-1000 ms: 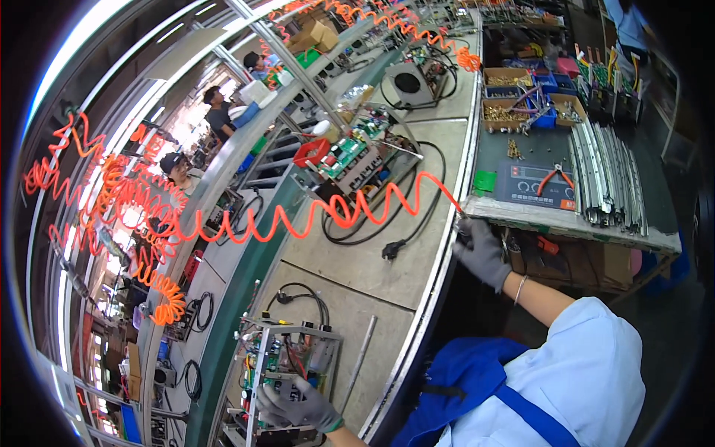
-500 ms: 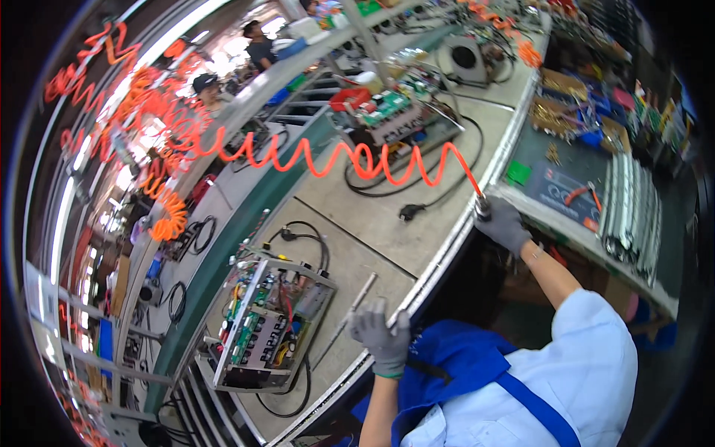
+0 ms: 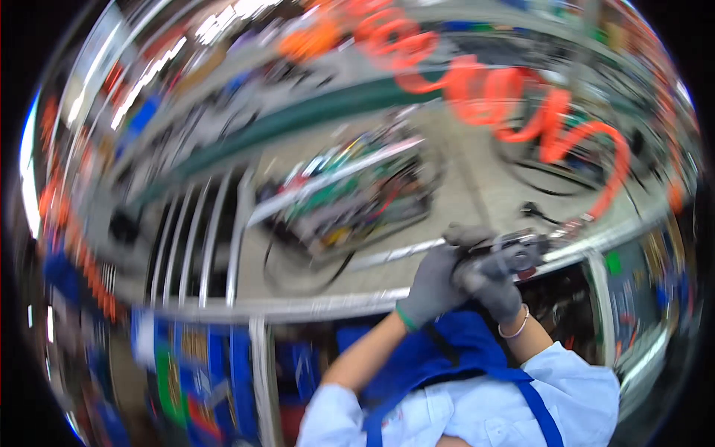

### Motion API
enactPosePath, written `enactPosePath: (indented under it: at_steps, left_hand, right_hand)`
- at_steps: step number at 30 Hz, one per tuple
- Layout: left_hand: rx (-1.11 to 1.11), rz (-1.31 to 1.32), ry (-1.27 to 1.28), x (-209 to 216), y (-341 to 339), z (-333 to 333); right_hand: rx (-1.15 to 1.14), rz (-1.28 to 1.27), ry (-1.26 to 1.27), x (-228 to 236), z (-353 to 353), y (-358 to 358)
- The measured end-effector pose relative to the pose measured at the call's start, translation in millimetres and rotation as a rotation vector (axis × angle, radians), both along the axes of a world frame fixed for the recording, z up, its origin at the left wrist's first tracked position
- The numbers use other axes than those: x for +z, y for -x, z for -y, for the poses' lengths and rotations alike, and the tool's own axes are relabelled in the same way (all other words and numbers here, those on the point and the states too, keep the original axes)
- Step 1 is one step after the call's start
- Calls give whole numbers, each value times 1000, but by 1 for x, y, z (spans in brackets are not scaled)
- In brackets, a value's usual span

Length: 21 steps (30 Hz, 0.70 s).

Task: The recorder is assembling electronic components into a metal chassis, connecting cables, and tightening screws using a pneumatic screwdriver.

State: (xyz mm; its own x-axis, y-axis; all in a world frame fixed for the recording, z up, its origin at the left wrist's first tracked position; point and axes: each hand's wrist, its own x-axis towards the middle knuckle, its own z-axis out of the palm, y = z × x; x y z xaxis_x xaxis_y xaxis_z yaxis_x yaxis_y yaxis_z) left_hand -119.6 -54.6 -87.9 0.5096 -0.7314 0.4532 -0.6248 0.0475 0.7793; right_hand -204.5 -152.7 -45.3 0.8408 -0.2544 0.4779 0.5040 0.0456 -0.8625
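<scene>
Both gloved hands meet in front of my body at the table's front edge, blurred by motion. My right hand (image 3: 491, 281) is closed round an air tool (image 3: 519, 252) with a metallic body. An orange coiled hose (image 3: 617, 175) runs to the tool's right end and arcs up over the table. My left hand (image 3: 436, 283) presses close beside the right one, its fingers bent towards the tool's left end; what they grip is hidden. Left of the hands lies an open metal chassis (image 3: 357, 197) with green circuit boards and wires. A pale metal bar (image 3: 395, 255) lies between chassis and hands.
A black power plug (image 3: 532, 211) lies beyond the hands, near another blurred chassis (image 3: 585, 160). Metal rollers (image 3: 212, 238) adjoin the table on the left. Blue bins (image 3: 238, 372) stand below its front edge. A side bench (image 3: 633, 276) with small parts is at right.
My view has swung to the right. My hands, apart before, have come together: the right brought the air tool on its hose to the left, which has left the bar's side.
</scene>
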Motion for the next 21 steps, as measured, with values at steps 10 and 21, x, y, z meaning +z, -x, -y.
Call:
enactPosePath:
  at_steps: [10,21]
  left_hand:
    - [842,238,-247,7,24,-256]
    - [1995,-88,-893,27,94,-596]
  right_hand:
    - [-26,-208,172,-27,-43,-66]
    - [-83,-262,153,-43,-31,-91]
